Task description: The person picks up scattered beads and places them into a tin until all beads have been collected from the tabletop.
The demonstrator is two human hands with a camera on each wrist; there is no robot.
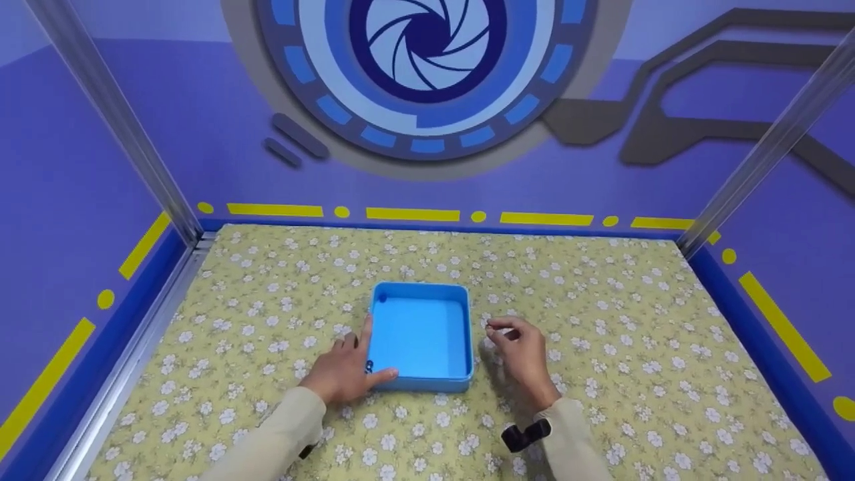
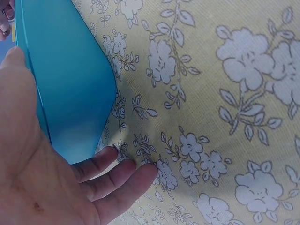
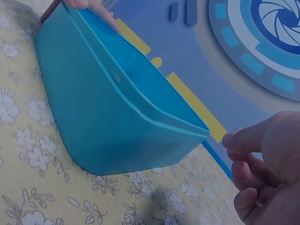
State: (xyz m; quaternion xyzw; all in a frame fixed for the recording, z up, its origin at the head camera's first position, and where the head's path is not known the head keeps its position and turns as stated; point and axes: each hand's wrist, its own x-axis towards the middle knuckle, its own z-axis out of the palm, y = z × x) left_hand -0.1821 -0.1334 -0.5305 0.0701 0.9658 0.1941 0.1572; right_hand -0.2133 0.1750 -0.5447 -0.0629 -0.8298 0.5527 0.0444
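Note:
A light-blue open-topped square box (image 1: 421, 386) stands on the flowered cloth. My left hand (image 1: 343, 371) rests against its front left corner, index finger along the left side, thumb over the front rim. In the left wrist view, its other fingers (image 2: 112, 180) reach out beside the box near the cloth. A small dark round thing (image 1: 382, 298) lies in the back left corner inside; another small dark thing (image 1: 369, 366) shows by my left hand. Right of the box hovers my right hand (image 1: 524, 354), thumb and index fingertips together; whether they pinch something tiny is hidden.
A pale yellow cloth with white flowers (image 1: 601, 300) covers the table. Purple-blue panels with yellow dashes (image 1: 413, 214) stand behind and at both sides, with metal posts (image 1: 768, 150) at the back corners. A dark strap-on device (image 1: 526, 435) sits at my right wrist.

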